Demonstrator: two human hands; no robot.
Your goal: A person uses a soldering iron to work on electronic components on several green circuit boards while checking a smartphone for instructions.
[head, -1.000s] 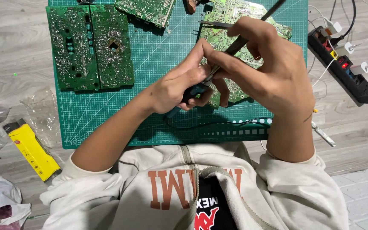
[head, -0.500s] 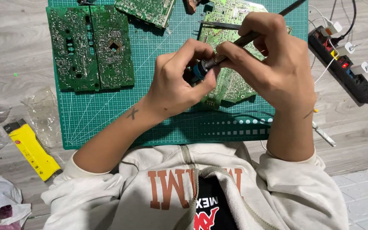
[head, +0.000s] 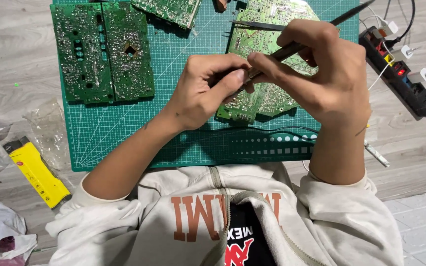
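Green mat [head: 124,138]: it lies flat on the wood floor, right in front of the person.
Two boards side by side [head: 102,51]: they rest on the far left part of the mat, well away from both hands.
Board under the hands [head: 267,98]: it lies on the mat, just past the person's fingers and partly under them.
Black power strip [head: 400,79]: it sits on the floor to the right of the mat, with wires going into it.
Right hand [head: 321,74]: it is closed around a long thin tool [head: 316,34]. It is the nearer hand to the board.
Left hand [head: 205,91]: its fingers are curled and pinched. I cannot tell what small thing is inside.
Tool line: it slants from far right, up high, down to the left, and its tip meets the left fingers.
Hands together: they touch, close above the near left edge of the board.
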